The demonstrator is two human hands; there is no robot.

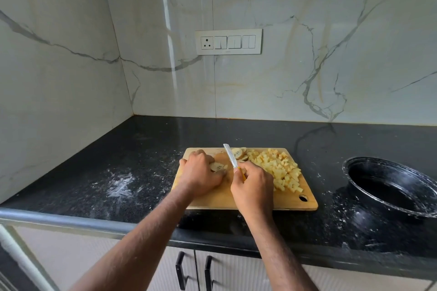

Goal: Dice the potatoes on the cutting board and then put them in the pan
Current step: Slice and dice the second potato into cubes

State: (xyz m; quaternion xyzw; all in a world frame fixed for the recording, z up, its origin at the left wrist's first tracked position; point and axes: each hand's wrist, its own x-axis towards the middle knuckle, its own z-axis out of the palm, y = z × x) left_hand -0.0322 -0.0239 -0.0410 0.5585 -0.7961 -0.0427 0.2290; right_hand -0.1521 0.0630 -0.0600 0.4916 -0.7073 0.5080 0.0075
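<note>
The right hand [251,190] grips a knife [231,157] by its yellow handle, fingers curled round it, the pale blade pointing away and slightly left over the board [212,198]. The left hand [199,173] presses down on a potato slice [218,167], fingers curled over its top, just left of the blade. More slices [239,153] lie at the board's far edge, just right of the blade tip. A heap of dice [277,168] covers the right half of the board, its near edge touching the right hand. The wooden board sits on a black speckled worktop [146,160], its hanging hole at the near right corner. The black pan [387,184] stands on the worktop well to the right of the board, tilted toward the camera; no potato shows inside it. White dust streaks the worktop to the left of the board and around the pan. Behind, a marble-patterned wall [307,54] carries a switch plate [228,41] with one socket. Below the worktop's front edge, cabinet doors with two black handles [194,271] are in view between the forearms.
</note>
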